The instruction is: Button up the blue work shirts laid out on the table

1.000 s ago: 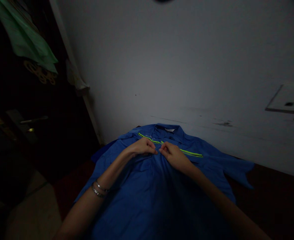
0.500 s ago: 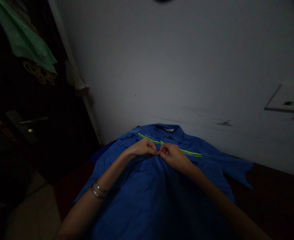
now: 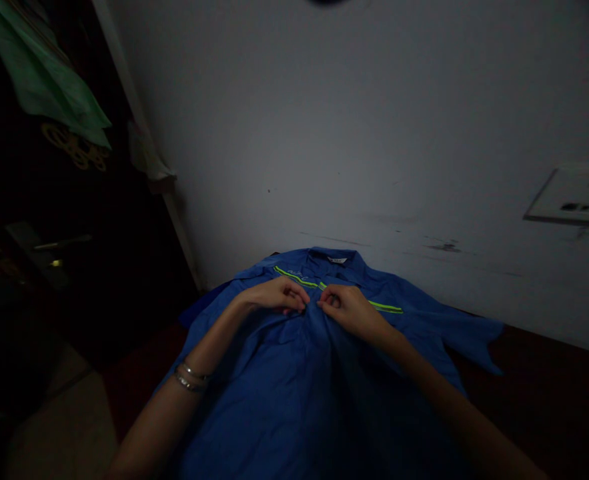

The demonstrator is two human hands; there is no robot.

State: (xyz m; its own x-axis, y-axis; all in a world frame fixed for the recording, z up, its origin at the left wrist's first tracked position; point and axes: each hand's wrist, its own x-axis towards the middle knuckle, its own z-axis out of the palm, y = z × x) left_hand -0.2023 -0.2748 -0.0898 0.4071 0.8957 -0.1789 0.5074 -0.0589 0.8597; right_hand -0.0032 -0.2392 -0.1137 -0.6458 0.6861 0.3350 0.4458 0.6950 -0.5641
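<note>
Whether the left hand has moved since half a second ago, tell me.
Yes: the left hand has shifted slightly left, judged against the dark wall smudge.

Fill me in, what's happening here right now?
A person's left hand and right hand are at the chest of a blue shirt, with a narrow gap between them. The shirt is spread out, its collar toward the wall. In this dim light, I can't tell whether either hand is gripping the cloth.
</note>
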